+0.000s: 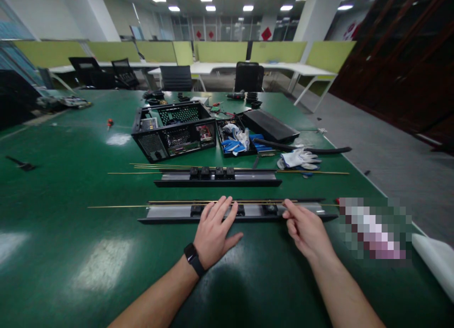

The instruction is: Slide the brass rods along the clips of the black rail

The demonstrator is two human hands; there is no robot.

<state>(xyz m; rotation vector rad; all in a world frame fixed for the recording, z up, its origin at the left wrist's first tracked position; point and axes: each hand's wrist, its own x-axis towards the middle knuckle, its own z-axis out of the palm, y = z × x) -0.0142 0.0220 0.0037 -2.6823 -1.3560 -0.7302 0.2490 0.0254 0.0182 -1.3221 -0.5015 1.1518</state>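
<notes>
A long black power-strip rail [170,214] with several socket modules lies across the green table near me, and thin brass rods [120,206] run along its far edge. My left hand [214,231], with a black watch on the wrist, rests flat on the rail's middle with its fingers stretched out. My right hand [305,228] is at the rail's right part, its fingers curled and pinched at the rail's far edge by the rods. What the fingers grip is hidden. A second rail [248,177] with brass rods lies parallel, farther away.
An open black computer case [173,129] stands beyond the rails. Beside it are a black tray with blue and white gloves [236,140], a black flat panel [269,125], white gloves [300,159] and a black hose [319,150]. Office chairs and desks stand behind.
</notes>
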